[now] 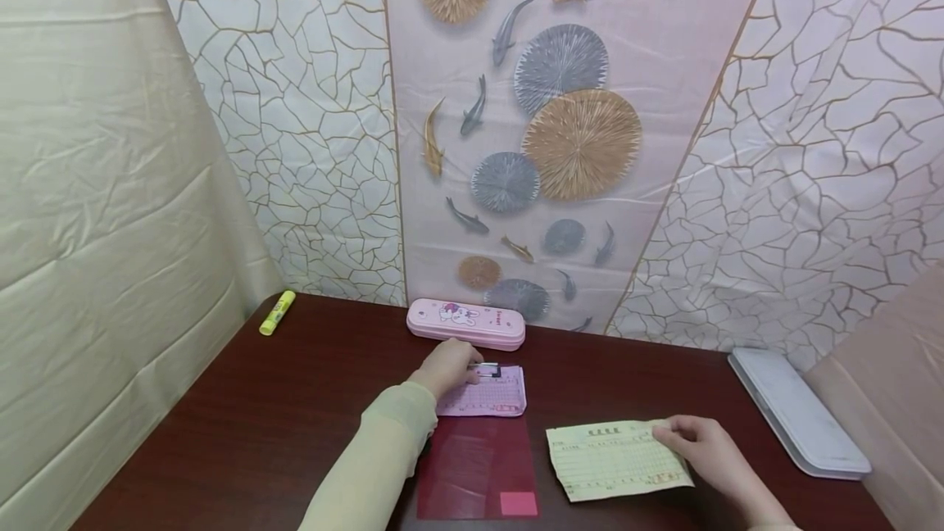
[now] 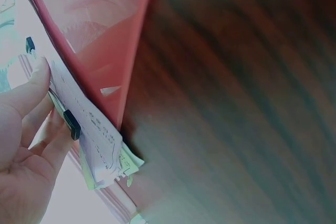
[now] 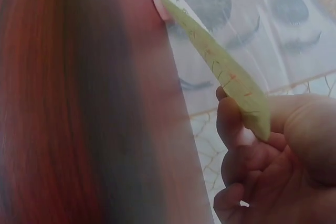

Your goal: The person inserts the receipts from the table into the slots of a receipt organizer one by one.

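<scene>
My left hand (image 1: 450,367) reaches to the far edge of a stack of purple printed slips (image 1: 490,394). Its thumb and fingers pinch a metal clip (image 2: 59,106) with black end pieces at that edge; yellow-green paper (image 2: 131,160) shows beneath the purple. The slips overlap the top of a translucent red folder (image 1: 475,465) with a pink label (image 1: 519,503). To the right, my right hand (image 1: 696,445) pinches the upper right corner of a yellow-green printed slip (image 1: 615,461) between thumb and fingers. That slip's near right corner curls.
A pink pencil case (image 1: 465,324) with a rabbit picture lies just beyond the left hand, against the curtain. At the back left is a yellow marker-like tube (image 1: 277,313). A long white case (image 1: 800,412) rests by the right edge of the dark wooden table (image 1: 214,441).
</scene>
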### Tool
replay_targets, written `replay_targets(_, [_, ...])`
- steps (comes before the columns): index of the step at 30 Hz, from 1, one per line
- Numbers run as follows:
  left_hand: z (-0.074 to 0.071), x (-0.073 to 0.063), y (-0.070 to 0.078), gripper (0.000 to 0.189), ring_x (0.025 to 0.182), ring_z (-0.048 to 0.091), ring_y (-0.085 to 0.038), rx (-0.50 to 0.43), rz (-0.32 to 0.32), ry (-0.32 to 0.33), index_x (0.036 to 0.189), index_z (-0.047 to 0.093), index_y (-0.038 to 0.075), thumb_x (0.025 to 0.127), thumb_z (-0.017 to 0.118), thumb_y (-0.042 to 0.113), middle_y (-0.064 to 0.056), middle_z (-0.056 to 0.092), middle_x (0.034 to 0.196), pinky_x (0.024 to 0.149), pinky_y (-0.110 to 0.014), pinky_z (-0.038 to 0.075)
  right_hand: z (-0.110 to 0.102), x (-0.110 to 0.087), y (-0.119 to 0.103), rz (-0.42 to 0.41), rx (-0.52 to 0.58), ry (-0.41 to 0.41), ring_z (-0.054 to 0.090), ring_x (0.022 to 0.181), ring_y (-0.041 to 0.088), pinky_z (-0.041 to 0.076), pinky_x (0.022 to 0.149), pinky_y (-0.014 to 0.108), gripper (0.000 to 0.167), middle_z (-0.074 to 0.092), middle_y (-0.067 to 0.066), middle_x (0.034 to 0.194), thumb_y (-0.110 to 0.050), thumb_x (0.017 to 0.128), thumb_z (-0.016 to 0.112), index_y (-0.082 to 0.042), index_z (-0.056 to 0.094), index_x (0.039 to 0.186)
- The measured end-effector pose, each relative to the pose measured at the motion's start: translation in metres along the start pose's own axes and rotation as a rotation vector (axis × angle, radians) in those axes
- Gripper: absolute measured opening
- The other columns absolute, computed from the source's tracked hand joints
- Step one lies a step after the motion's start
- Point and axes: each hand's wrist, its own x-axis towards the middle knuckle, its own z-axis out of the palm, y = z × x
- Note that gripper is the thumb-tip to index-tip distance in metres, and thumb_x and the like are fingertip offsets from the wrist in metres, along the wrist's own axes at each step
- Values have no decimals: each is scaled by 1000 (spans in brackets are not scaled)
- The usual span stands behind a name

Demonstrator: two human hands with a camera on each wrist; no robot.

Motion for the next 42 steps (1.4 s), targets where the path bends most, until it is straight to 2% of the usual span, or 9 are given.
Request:
replay_targets(10, [-2,2,-1,23,85,63,-12,-11,7,-4,94,76,14,73,81,20,6,72,87,80,-26,49,22,11,-18,-43,78,-5,49,63,5,41,59,21,21,63,1,72,-22,88,67,-2,69,88])
replay_targets(21, [2,3,-1,27,94,64,-13,-27,-31,-13,99,76,14,73,81,20,6,73,94,86,-26,49,57,30,-42,-51,220,-14,51,58,8,43,56,22,19,64,3,70,-18,87,68,1,68,86])
replay_targets(27, [1,2,0,27,94,63,-13,-31,-28,-10,99,76,14,73,81,19,6,73,93,86,-27,48,71,35,-53,-64,239,-12,50,57,9,42,54,22,17,64,4,70,-16,87,68,1,68,84])
replay_targets(31, [0,2,0,27,95,62,-14,-23,-20,-5,100,76,14,73,81,20,6,72,94,87,-27,48,80,41,-59,-45,252,3,51,58,10,42,53,23,16,64,3,68,-15,86,69,1,69,83])
replay_targets(37, [-1,1,1,28,97,63,-14,-33,-28,-9,100,76,13,74,81,20,6,72,96,89,-27,48,91,50,-66,-7,200,85,46,58,11,37,53,23,17,57,-2,62,-17,84,71,-1,69,78])
replay_targets(42, [-2,1,2,28,99,63,-14,-45,-58,-19,101,75,13,75,80,20,5,72,98,90,-28,48,102,56,-75,39,252,76,45,54,11,37,49,24,18,55,-3,61,-16,84,71,1,69,81])
